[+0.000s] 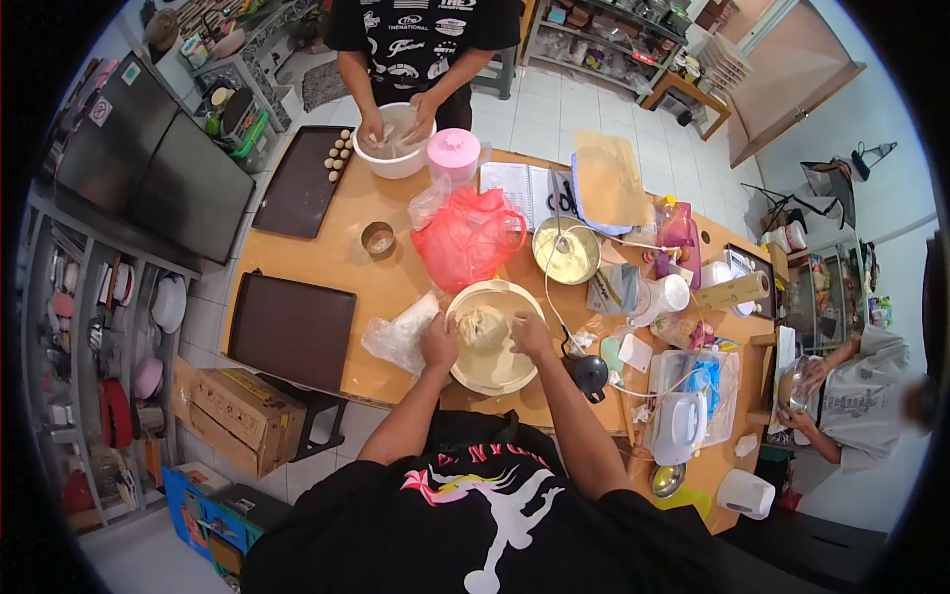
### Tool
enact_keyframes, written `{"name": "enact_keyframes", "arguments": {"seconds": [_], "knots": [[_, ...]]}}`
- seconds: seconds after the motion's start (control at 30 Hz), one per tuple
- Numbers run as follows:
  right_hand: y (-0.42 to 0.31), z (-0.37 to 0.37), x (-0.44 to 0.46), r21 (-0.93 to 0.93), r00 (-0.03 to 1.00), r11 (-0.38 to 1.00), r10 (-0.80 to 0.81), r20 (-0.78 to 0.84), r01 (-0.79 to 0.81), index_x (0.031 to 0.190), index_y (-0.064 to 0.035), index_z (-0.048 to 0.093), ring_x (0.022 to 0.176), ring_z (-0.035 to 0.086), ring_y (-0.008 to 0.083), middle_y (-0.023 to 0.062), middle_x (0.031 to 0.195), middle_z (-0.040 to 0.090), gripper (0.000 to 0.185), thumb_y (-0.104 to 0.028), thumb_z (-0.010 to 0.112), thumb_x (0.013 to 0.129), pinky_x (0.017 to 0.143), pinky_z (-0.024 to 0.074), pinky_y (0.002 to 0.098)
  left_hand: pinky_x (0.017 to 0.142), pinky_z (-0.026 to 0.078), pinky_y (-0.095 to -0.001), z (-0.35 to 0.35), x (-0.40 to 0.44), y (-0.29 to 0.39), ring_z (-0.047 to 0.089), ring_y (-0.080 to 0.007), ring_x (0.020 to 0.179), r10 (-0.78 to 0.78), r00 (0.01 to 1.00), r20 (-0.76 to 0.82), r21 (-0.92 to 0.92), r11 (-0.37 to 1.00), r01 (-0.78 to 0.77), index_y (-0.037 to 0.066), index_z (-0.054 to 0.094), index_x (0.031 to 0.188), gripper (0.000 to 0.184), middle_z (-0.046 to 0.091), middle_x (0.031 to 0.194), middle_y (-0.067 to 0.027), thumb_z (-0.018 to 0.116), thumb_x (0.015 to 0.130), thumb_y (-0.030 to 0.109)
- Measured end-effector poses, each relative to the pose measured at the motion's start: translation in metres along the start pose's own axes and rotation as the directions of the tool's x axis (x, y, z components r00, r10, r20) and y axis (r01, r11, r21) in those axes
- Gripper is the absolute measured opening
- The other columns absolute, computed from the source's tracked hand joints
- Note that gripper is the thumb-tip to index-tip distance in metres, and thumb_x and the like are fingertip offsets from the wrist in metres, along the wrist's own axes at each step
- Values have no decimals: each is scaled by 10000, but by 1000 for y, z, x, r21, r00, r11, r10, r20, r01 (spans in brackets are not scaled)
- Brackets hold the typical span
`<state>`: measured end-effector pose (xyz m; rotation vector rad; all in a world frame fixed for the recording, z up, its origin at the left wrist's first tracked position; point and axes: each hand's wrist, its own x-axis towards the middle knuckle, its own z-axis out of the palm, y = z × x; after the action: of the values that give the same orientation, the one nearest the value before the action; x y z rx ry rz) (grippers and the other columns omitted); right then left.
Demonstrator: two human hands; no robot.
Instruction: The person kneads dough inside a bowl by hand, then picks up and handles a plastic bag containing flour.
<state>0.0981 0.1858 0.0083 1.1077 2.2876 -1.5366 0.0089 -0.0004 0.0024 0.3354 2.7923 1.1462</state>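
Observation:
A cream-coloured mixing bowl [492, 384] stands in front of me at the table's near edge. In it lies a lump of pale dough [483, 329], with a thin floury layer around it. My left hand [439, 342] is closed over the bowl's left rim. My right hand [531, 335] reaches over the right rim, its bent fingers a little apart inside the bowl, beside the dough. A clear plastic bag [401, 335] with white contents touches the area by my left hand. Just behind the bowl sits a red plastic bag [470, 238].
Across the table [396, 282], another person works with both hands in a white bowl [391, 170]. Dark baking trays [292, 332] lie left, one carrying several dough balls [338, 156]. A metal bowl of creamy mix [566, 250] and a hand mixer [681, 421] stand right. Another person holds a bowl far right.

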Motion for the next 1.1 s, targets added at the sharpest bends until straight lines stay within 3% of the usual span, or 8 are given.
{"name": "enact_keyframes", "arguments": {"seconds": [0.07,0.17,0.27,0.33,0.57,0.7,0.8,1.1], "knots": [[26,9,26,-137,994,985,105,-5,-104,1104,15,623,708,655,210,144,928,654,301,-199,581,896,510,509,290,649,440,-543,1,1,1,598,-450,744,3,1000,5,-20,1000,-3,37,568,806,334,625,761,-215,501,959,326],[38,35,45,39,988,988,153,-18,-152,1031,13,651,703,659,210,147,921,659,279,-221,612,885,544,517,334,634,434,-531,5,3,-6,593,-438,724,3,1000,-31,-112,994,-7,34,559,797,323,617,747,-207,504,961,306],[12,45,23,31,975,998,67,-212,-62,990,8,652,754,663,256,181,915,660,287,-250,651,863,670,529,399,613,430,-509,7,6,-13,586,-426,696,28,998,-56,-160,986,-36,29,554,784,308,609,729,-201,517,958,281],[-11,42,6,-211,954,969,-181,-238,131,979,5,646,807,654,303,208,914,654,281,-234,670,834,747,514,419,599,428,-493,5,8,-14,580,-419,677,27,999,-30,-149,988,-31,28,554,778,298,603,716,-196,526,956,266],[-59,57,-37,-491,902,793,-431,-35,360,908,7,648,880,625,381,242,901,641,207,-159,649,784,831,491,467,592,430,-482,7,3,-15,578,-409,663,11,999,-47,-147,989,-18,25,557,777,302,593,700,-192,538,955,268],[-62,42,-47,-218,898,873,-437,42,435,844,-16,664,853,653,348,212,846,670,149,-133,602,776,823,501,444,597,433,-483,10,6,-20,581,-409,669,44,997,-64,-154,987,-53,25,565,791,307,595,708,-196,526,962,276],[-60,35,-42,-210,928,905,-347,139,370,857,-42,683,846,671,317,192,833,683,148,-136,610,769,818,512,423,601,436,-482,11,2,-17,583,-410,676,16,999,-31,-168,986,-21,24,571,799,315,602,721,-198,518,966,285],[-91,48,-27,-613,989,775,-122,89,151,938,-39,682,958,656,352,201,930,687,374,-359,739,753,831,522,458,594,437,-484,2,4,-10,584,-424,680,24,999,-25,-174,984,-28,21,579,806,311,609,723,-205,518,965,282]]}}
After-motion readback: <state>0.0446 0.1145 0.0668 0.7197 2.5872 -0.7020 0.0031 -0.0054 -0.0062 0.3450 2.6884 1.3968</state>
